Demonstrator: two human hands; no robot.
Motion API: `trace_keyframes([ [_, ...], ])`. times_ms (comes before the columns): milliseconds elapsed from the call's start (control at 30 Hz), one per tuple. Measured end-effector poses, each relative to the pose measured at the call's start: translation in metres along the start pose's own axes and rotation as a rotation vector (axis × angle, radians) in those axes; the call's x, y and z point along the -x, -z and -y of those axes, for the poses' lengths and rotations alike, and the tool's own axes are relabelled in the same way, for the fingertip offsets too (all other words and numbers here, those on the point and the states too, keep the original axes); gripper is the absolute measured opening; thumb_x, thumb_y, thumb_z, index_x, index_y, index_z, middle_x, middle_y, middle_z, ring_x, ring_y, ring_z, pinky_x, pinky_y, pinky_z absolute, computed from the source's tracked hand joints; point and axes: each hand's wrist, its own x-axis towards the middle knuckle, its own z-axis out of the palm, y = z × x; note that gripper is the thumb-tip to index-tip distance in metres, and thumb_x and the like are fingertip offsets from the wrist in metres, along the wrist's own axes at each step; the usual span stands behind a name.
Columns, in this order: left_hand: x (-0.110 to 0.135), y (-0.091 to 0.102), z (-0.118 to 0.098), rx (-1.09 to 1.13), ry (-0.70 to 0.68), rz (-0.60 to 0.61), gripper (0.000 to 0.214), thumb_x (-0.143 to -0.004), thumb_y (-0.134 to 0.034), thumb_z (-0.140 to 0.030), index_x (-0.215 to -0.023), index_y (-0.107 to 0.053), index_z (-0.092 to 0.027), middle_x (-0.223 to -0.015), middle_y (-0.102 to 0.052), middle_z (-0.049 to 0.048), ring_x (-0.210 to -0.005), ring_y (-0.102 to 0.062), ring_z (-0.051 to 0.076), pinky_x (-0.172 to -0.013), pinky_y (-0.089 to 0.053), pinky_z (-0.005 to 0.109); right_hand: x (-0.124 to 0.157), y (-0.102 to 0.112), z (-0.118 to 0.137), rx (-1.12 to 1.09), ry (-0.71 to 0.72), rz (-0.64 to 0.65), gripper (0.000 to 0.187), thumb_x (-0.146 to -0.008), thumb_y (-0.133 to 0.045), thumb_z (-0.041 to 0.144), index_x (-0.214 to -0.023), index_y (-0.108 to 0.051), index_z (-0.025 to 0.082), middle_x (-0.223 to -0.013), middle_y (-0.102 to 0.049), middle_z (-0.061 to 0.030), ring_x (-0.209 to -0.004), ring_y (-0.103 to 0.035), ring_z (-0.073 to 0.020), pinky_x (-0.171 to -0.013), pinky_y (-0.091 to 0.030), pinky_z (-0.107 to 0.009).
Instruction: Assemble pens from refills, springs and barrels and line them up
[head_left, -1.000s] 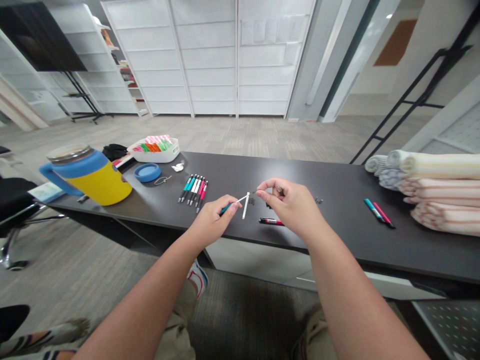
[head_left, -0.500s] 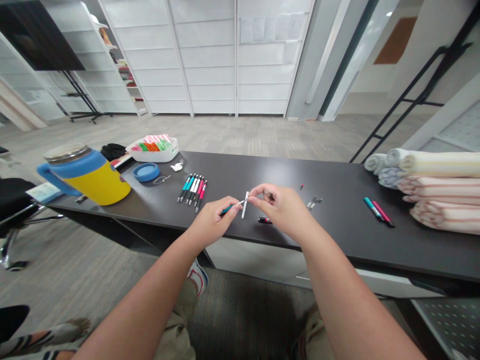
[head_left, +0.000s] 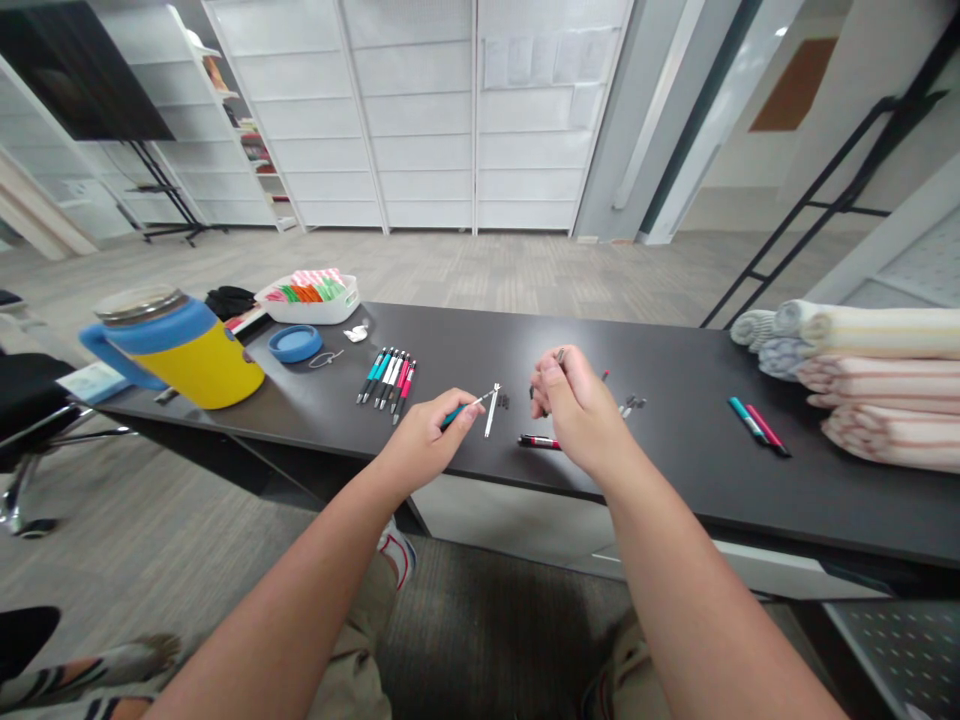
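Note:
My left hand (head_left: pixel 431 430) is closed around a teal pen barrel (head_left: pixel 452 415), from whose end a thin refill (head_left: pixel 482 398) sticks out. White refills (head_left: pixel 491 415) lie on the desk just beyond its tip, with small dark pieces (head_left: pixel 503 402) beside them. My right hand (head_left: pixel 568 395) hovers to the right, fingers curled in; a small metallic bit shows at its top, too small to name. Below it lies a red and black pen (head_left: pixel 538 441). Small grey pen parts (head_left: pixel 632 405) sit right of that hand, near a tiny red piece (head_left: pixel 606 375).
Several pens (head_left: pixel 386 378) form a row at left on the dark desk (head_left: pixel 465 340). Farther left are a blue lid (head_left: pixel 295 344), a yellow and blue mug (head_left: pixel 191 350) and a white basket (head_left: pixel 322 308). Two pens (head_left: pixel 759 427) and rolled cloths (head_left: pixel 885 385) lie at right.
My right hand has drawn away from the refill end, up and to the right, and its fingers have curled in. The left hand stays in place with the teal barrel.

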Motion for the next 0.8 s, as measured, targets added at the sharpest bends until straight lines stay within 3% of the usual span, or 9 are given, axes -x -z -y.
trace_keyframes([
  [100,0.0,0.0,0.0,-0.006,0.01,-0.014,0.03,-0.108,-0.047,-0.043,-0.111,-0.069,-0.024,-0.105,-0.075,0.0018,-0.097,-0.068,0.02,-0.084,-0.046,0.028,0.0,-0.002,0.002,-0.107,0.004,-0.017,0.04,-0.111,-0.035,0.053,-0.11,-0.06,0.022,-0.098,-0.069,-0.0058,-0.083,-0.068,-0.0178,-0.081,-0.055,-0.033],
  [200,0.0,0.0,-0.002,-0.01,0.005,-0.032,0.03,-0.108,-0.046,-0.042,-0.109,-0.07,-0.024,-0.104,-0.076,0.0025,-0.096,-0.068,0.02,-0.085,-0.046,0.029,0.001,-0.001,0.006,0.036,0.045,-0.083,0.04,-0.108,-0.044,0.05,-0.111,-0.072,0.022,-0.114,-0.069,-0.0102,-0.098,-0.068,-0.0214,-0.088,-0.054,-0.035],
  [367,0.0,-0.001,-0.002,-0.031,-0.013,-0.01,0.03,-0.108,-0.047,-0.042,-0.107,-0.07,-0.023,-0.102,-0.075,0.0029,-0.095,-0.068,0.02,-0.083,-0.046,0.029,0.006,0.001,0.013,-0.028,-0.019,-0.13,0.035,-0.102,-0.058,0.051,-0.11,-0.077,0.022,-0.101,-0.076,-0.007,-0.082,-0.069,-0.0198,-0.077,-0.053,-0.033],
  [533,0.0,-0.001,-0.002,-0.043,-0.032,0.014,0.03,-0.109,-0.046,-0.042,-0.107,-0.07,-0.023,-0.103,-0.075,0.003,-0.096,-0.068,0.02,-0.084,-0.046,0.029,0.011,0.0,0.012,0.024,0.013,-0.125,0.03,-0.098,-0.066,0.048,-0.105,-0.078,0.022,-0.086,-0.076,-0.0045,-0.073,-0.067,-0.0185,-0.072,-0.051,-0.031],
  [800,-0.001,-0.002,-0.002,-0.085,-0.051,0.03,0.031,-0.11,-0.045,-0.041,-0.107,-0.069,-0.022,-0.101,-0.074,0.002,-0.096,-0.068,0.019,-0.085,-0.047,0.029,0.01,0.002,0.003,0.079,0.069,-0.124,0.027,-0.098,-0.067,0.047,-0.105,-0.078,0.024,-0.094,-0.078,-0.0054,-0.078,-0.068,-0.0193,-0.075,-0.051,-0.033],
])
